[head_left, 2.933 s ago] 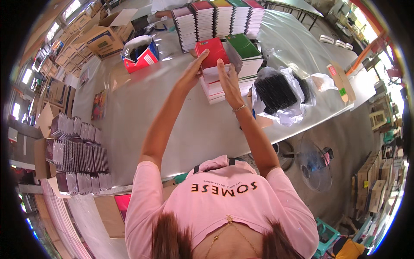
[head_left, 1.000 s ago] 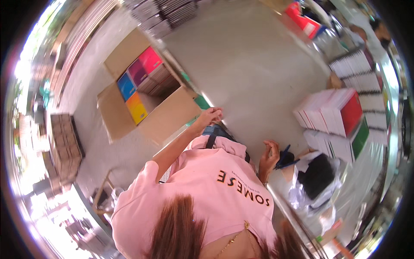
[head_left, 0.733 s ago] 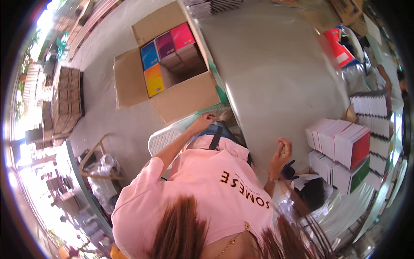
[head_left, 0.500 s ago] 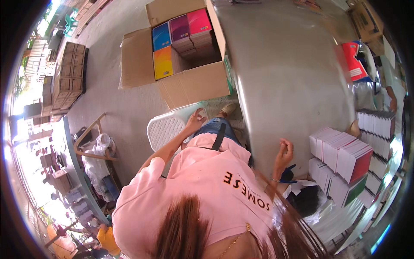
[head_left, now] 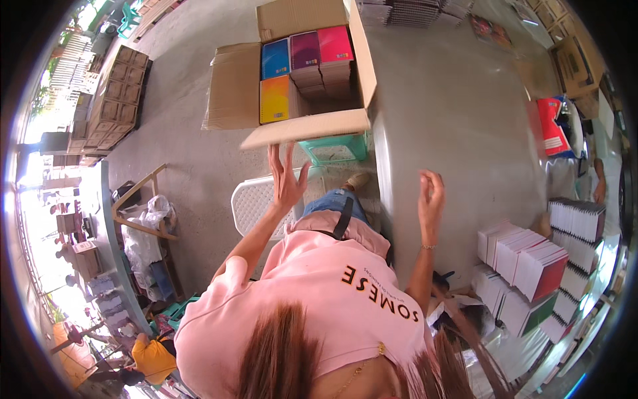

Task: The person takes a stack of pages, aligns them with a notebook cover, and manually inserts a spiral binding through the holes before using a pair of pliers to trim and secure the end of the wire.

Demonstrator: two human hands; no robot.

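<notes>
An open cardboard box [head_left: 232,86] stands ahead of me. Inside are stacks of spiral notebooks: a blue stack [head_left: 275,58], a purple one [head_left: 305,50], a pink one [head_left: 334,44] and a yellow one [head_left: 274,100]. The compartment at the near right sits lower than these. My left hand [head_left: 288,186] is open, fingers spread, its fingertips at the edge of the box's near flap [head_left: 306,128], seemingly touching it from below. Above the metal table [head_left: 458,133], my right hand [head_left: 431,193] is loosely bent and holds nothing that I can see.
A green stool [head_left: 339,147] is under the box, and a white stool [head_left: 256,206] stands beside my legs. On the table's right lie stacks of notebooks [head_left: 518,256] and a red folder-like item [head_left: 553,126]. Stacked cartons [head_left: 118,86] stand at the far left. Another person's arm [head_left: 600,183] shows at right.
My left hand has reached forward from near my lap to the near flap, which now stands higher. My right hand has moved forward over the table.
</notes>
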